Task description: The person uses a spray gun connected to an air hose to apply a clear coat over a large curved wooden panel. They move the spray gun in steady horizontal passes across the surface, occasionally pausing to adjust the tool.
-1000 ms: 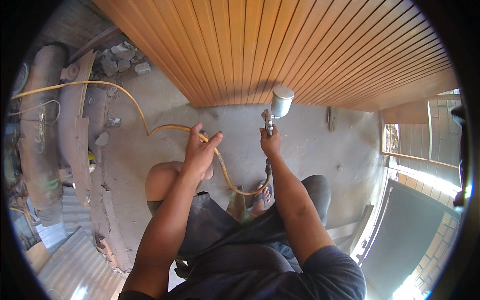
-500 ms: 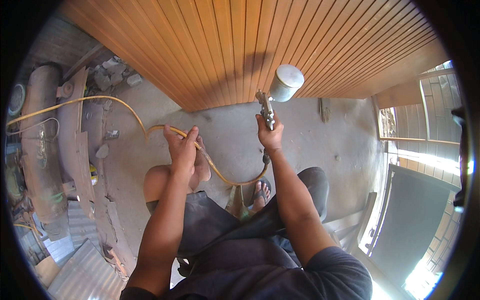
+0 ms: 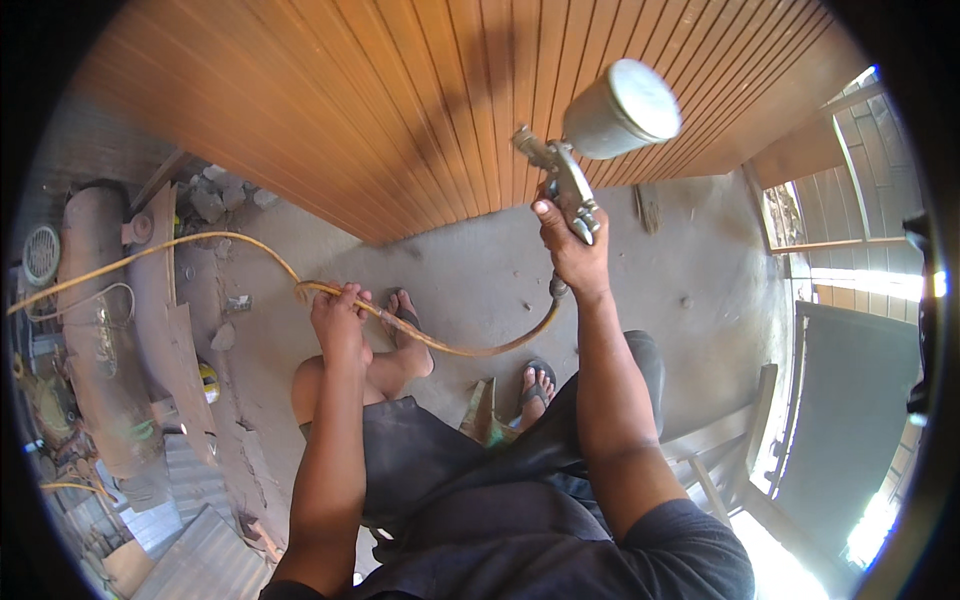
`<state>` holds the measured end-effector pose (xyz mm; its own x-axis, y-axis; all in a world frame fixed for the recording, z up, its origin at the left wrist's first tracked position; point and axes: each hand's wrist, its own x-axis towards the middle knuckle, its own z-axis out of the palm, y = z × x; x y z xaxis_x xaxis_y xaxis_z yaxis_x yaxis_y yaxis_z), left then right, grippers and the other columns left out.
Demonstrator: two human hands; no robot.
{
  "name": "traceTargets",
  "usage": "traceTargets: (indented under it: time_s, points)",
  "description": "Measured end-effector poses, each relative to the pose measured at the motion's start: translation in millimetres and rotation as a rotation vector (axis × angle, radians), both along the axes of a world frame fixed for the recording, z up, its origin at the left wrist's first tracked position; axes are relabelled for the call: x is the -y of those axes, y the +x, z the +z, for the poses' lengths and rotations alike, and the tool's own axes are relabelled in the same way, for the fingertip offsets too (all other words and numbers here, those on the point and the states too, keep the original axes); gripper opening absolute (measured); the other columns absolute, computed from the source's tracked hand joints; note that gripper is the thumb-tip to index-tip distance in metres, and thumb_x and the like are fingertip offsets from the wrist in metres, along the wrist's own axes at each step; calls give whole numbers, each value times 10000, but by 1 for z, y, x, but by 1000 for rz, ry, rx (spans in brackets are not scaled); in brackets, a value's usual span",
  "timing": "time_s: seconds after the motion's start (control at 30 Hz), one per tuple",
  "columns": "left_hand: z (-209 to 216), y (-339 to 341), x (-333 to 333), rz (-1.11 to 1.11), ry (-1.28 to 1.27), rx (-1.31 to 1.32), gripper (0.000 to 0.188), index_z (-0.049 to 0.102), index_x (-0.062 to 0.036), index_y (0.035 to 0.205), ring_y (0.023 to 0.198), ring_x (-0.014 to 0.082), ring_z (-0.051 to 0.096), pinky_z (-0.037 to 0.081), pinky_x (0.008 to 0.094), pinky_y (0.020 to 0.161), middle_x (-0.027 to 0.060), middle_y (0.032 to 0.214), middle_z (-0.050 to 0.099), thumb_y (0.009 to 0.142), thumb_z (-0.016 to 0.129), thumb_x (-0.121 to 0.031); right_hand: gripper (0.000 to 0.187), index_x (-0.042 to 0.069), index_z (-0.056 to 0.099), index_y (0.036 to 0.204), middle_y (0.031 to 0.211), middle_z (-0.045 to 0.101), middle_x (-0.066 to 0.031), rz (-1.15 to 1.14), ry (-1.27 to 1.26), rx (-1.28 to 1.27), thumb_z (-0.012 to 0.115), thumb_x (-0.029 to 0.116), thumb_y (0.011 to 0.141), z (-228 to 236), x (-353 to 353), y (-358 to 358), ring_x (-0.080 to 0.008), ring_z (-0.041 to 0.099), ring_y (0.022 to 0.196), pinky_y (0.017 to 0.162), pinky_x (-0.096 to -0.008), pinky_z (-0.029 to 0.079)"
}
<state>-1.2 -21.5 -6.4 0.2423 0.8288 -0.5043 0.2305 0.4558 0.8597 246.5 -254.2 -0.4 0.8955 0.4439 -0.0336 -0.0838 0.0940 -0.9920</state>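
In my right hand is a metal spray gun, its handle wrapped by my fingers. A silvery paint cup sits on the gun, and its nozzle points toward the slatted wooden panel. From the bottom of the handle a yellow-brown air hose loops down and across to my left hand. That hand is closed around the hose, in front of my left knee. Beyond it the hose runs off to the far left. The panel's orange-brown surface stands apart from the nozzle.
A rusty cylindrical tank lies at the left, with corrugated metal sheets near it. Broken stones are heaped by the panel's left end. A dark board leans at the right. My sandalled feet rest on the concrete floor.
My right hand has raised the spray gun up and to the right, nearer my view. My left hand, still on the hose, has shifted slightly down and left.
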Motion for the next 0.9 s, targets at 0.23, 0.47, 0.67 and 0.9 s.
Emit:
traceTargets:
  time_s: [0.23,0.47,0.67,0.9]
  points:
    - [-5,5,8,-108,-79,-54,85,619,-121,1127,930,150,740,529,259,728,25,1044,734,1056,666,-124,323,-26,735,1026,749,664,-37,-80,-349,-112,875,258,958,-83,-12,-2,-125,550,714,676,-334,503]
    - [-8,5,10,-199,-128,-97,114,636,-118,1131,956,151,752,527,261,765,24,1055,755,1047,694,-169,380,-29,758,1025,815,741,-95,-87,-519,-90,859,327,943,-135,-16,-10,-179,651,764,781,-388,558]
    - [-8,4,12,-238,-168,-119,119,638,-116,1125,983,172,767,533,261,763,41,1076,766,1049,703,-181,334,-20,748,1051,796,726,-154,-166,-485,-101,868,258,911,-164,-16,-26,-250,656,723,751,-416,549]
    - [-13,0,12,-266,-158,-102,135,649,-118,1098,999,186,773,539,262,759,54,1079,775,1041,734,-206,394,-17,778,1119,907,779,-224,-154,-598,-118,851,316,922,-194,-12,-31,-329,747,840,830,-469,569]
